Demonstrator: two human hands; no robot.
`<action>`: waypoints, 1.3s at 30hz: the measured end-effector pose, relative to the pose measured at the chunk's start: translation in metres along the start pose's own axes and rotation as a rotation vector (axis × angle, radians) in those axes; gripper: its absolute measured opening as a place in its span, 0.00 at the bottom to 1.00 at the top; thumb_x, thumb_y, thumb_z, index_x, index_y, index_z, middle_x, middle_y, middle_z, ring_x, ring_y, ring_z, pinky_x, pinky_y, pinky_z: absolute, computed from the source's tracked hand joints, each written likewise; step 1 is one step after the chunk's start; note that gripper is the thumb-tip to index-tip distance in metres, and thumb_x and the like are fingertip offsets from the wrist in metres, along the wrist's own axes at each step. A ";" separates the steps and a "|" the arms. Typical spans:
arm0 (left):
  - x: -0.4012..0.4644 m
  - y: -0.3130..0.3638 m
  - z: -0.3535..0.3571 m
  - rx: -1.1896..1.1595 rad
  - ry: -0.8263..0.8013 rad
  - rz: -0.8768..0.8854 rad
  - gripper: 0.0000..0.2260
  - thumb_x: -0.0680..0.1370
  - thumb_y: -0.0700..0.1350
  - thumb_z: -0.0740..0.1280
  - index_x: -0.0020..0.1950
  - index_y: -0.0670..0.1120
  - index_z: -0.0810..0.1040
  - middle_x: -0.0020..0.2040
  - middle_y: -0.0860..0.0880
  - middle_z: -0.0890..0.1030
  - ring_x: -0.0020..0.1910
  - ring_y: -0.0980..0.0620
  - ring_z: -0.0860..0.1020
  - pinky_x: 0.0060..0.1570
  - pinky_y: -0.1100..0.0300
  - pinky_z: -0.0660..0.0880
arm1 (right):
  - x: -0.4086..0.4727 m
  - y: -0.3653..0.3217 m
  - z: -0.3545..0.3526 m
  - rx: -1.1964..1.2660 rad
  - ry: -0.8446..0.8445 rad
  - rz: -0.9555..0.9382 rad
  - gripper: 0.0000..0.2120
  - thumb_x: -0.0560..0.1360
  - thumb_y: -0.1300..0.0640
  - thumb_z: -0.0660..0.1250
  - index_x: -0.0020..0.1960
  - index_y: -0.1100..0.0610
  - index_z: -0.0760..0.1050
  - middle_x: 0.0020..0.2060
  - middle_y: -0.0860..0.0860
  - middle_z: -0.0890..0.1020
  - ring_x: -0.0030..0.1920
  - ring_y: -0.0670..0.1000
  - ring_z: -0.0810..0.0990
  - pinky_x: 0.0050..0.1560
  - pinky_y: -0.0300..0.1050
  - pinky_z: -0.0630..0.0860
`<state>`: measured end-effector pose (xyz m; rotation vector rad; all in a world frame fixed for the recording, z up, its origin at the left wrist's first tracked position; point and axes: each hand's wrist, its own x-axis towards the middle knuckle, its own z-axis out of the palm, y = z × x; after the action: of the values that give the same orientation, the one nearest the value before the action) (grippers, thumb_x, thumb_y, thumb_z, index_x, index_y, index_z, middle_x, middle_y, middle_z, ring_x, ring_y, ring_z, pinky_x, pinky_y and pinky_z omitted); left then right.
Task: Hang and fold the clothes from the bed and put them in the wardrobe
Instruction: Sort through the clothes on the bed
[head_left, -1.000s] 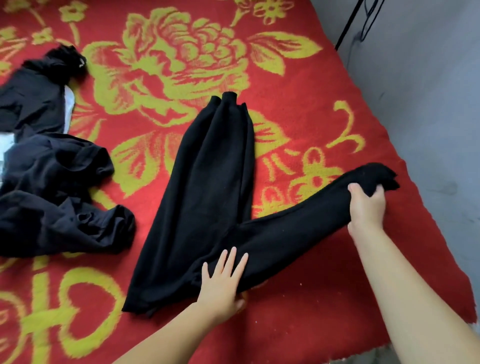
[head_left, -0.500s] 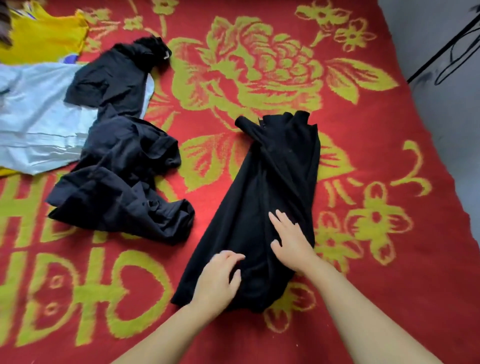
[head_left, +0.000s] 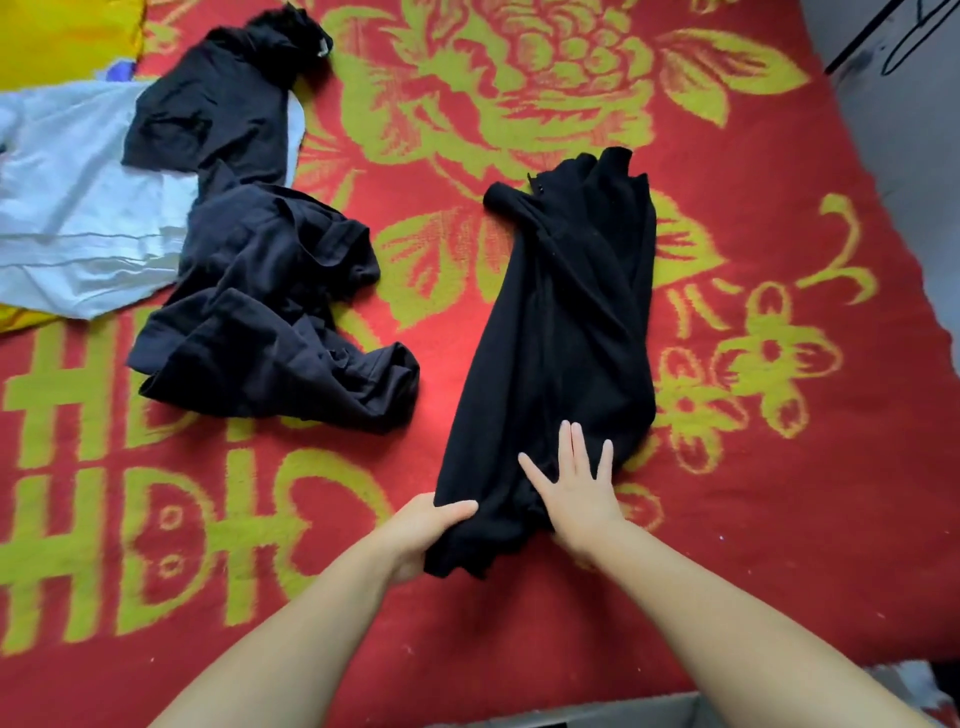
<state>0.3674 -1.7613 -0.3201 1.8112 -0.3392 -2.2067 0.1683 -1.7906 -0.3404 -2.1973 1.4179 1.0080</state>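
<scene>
Here, black trousers (head_left: 566, 332) folded lengthwise on the red floral blanket (head_left: 779, 467), my left hand (head_left: 423, 535) gripping their near-left edge, fingers hidden beneath the cloth, my right hand (head_left: 576, 496) pressing flat with fingers spread, crumpled dark garments (head_left: 270, 322) well apart at left, pale garment (head_left: 67, 208) cut off by the frame.

Matt blk knit trousers (head_left: 566, 322), fuzzy blanket (head_left: 779, 519)
</scene>
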 end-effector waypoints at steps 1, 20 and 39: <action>-0.005 -0.003 -0.001 -0.050 -0.042 -0.013 0.08 0.79 0.40 0.65 0.56 0.39 0.78 0.42 0.43 0.84 0.37 0.48 0.82 0.37 0.58 0.77 | -0.003 -0.002 -0.001 0.041 0.026 0.008 0.36 0.77 0.62 0.60 0.78 0.49 0.45 0.73 0.67 0.34 0.74 0.65 0.31 0.70 0.70 0.39; 0.011 0.023 -0.021 0.755 0.330 0.296 0.15 0.80 0.40 0.60 0.33 0.46 0.70 0.28 0.49 0.74 0.24 0.55 0.71 0.28 0.64 0.68 | -0.056 -0.025 -0.015 0.515 -0.197 -0.191 0.23 0.78 0.47 0.61 0.71 0.53 0.67 0.67 0.58 0.73 0.67 0.57 0.72 0.65 0.48 0.69; 0.051 0.084 0.020 1.384 0.283 0.794 0.33 0.70 0.28 0.59 0.75 0.44 0.64 0.78 0.41 0.53 0.77 0.42 0.52 0.72 0.44 0.59 | -0.042 0.002 0.003 0.468 0.058 -0.164 0.39 0.76 0.63 0.57 0.78 0.47 0.38 0.75 0.54 0.32 0.75 0.56 0.30 0.73 0.66 0.42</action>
<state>0.3425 -1.8574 -0.3345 1.7945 -2.3904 -1.0302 0.1551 -1.7626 -0.3123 -1.9630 1.3106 0.4958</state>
